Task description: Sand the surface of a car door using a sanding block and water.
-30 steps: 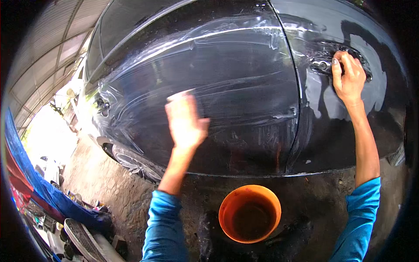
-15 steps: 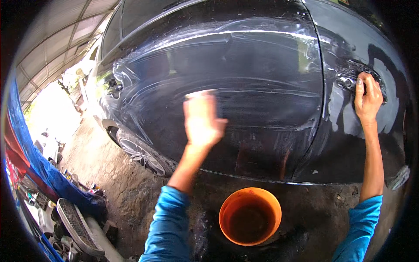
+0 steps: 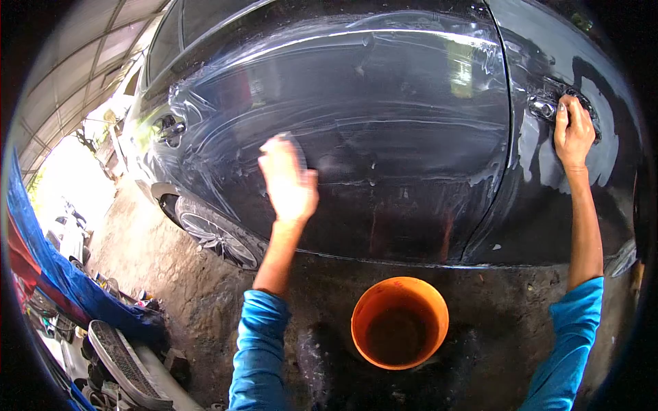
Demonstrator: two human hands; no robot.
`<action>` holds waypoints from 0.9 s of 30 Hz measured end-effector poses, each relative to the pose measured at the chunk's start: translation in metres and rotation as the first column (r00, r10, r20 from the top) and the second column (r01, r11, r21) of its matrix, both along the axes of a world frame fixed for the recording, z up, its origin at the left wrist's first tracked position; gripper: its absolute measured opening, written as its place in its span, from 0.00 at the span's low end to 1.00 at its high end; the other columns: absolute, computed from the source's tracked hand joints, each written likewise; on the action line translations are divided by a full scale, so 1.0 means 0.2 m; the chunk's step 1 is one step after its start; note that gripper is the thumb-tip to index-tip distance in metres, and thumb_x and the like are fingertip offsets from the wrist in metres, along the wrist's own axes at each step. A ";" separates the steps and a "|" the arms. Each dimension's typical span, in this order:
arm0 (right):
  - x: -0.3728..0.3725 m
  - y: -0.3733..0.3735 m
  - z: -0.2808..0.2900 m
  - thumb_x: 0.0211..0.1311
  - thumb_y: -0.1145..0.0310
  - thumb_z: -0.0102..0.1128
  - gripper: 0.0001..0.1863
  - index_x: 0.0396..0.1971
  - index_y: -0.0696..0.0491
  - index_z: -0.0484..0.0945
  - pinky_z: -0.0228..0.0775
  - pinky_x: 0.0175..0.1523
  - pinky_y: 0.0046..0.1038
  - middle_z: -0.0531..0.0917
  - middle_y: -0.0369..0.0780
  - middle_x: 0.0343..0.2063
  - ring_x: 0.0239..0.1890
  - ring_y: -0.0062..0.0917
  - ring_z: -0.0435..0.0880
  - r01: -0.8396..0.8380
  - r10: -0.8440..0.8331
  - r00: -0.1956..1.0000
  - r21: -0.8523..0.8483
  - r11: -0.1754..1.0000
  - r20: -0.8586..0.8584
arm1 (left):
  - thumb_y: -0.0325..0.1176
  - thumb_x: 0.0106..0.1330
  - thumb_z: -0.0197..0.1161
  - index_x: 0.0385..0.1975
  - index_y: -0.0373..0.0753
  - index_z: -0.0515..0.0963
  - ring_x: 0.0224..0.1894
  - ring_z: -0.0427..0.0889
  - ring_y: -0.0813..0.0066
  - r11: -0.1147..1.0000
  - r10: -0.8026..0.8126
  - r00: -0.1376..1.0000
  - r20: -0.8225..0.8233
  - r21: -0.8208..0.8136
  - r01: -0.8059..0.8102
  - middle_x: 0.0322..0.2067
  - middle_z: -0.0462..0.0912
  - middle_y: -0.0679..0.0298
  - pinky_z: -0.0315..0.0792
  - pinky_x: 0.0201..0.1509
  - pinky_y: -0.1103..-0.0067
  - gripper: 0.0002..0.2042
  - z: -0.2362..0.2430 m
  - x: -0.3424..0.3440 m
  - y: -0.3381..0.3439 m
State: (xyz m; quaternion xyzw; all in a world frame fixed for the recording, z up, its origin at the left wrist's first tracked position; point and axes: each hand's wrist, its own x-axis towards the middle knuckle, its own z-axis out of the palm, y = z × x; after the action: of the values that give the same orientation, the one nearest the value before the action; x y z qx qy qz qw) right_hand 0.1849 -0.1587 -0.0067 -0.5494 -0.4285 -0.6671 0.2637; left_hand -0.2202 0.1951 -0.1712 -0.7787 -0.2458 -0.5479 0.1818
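Observation:
My left hand (image 3: 288, 181) lies against the dark car door (image 3: 404, 157), smeared by motion. Under its fingers shows the edge of a thin, pale, flat pad (image 3: 297, 152), pressed to the panel; its exact kind is too blurred to tell. Whitish wet streaks curve across the door around it. Farther right, beyond the door seam, my right hand (image 3: 574, 137) has its fingers hooked round a door handle (image 3: 571, 101). Its fingertips are partly hidden behind the handle. Grey, dull patches surround that handle.
An orange bucket (image 3: 399, 283) with dark liquid stands on the ground between my arms. The car's wheel (image 3: 216, 233) and another door handle (image 3: 170, 129) are at left. A blue tarp (image 3: 75, 274) and loose car parts (image 3: 123, 363) line the lower left.
My left hand has slid leftward over the door with the pad. My right hand stays on the door handle. The whole view has shifted slightly, with the car higher in it.

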 end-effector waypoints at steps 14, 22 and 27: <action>-0.04 0.03 -0.01 0.65 0.69 0.56 0.04 0.32 0.52 0.77 0.70 0.36 0.33 0.82 0.38 0.29 0.28 0.35 0.81 -0.052 0.053 0.998 -0.012 0.999 0.016 | 0.54 0.55 0.66 0.57 0.32 0.72 0.67 0.66 0.52 0.919 -0.001 0.727 -0.687 0.287 0.271 0.61 0.71 0.48 0.53 0.73 0.55 0.35 0.19 0.21 -0.18; -0.20 0.08 0.03 0.55 0.70 0.60 0.04 0.25 0.51 0.74 0.65 0.33 0.37 0.76 0.41 0.20 0.24 0.39 0.76 -0.105 0.104 0.994 0.061 0.993 0.022 | 0.54 0.58 0.63 0.62 0.36 0.68 0.69 0.61 0.57 0.856 -0.096 0.732 -0.675 0.320 0.407 0.64 0.68 0.55 0.51 0.74 0.56 0.36 0.26 0.57 -0.51; -0.14 0.01 0.02 0.55 0.71 0.60 0.04 0.25 0.51 0.74 0.65 0.32 0.37 0.75 0.40 0.19 0.23 0.37 0.75 -0.108 0.109 0.994 -0.031 0.994 0.031 | 0.54 0.60 0.61 0.67 0.43 0.65 0.72 0.59 0.66 0.755 -0.049 0.703 -0.709 0.434 0.491 0.70 0.62 0.63 0.51 0.74 0.61 0.36 0.32 0.78 -0.65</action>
State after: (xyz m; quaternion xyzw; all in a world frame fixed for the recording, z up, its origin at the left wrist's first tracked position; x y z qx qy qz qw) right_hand 0.1571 -0.1567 -0.0033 -0.5182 -0.4716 -0.6544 0.2844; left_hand -0.0641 0.0649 -0.1074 -0.8503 0.1437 -0.3064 0.4031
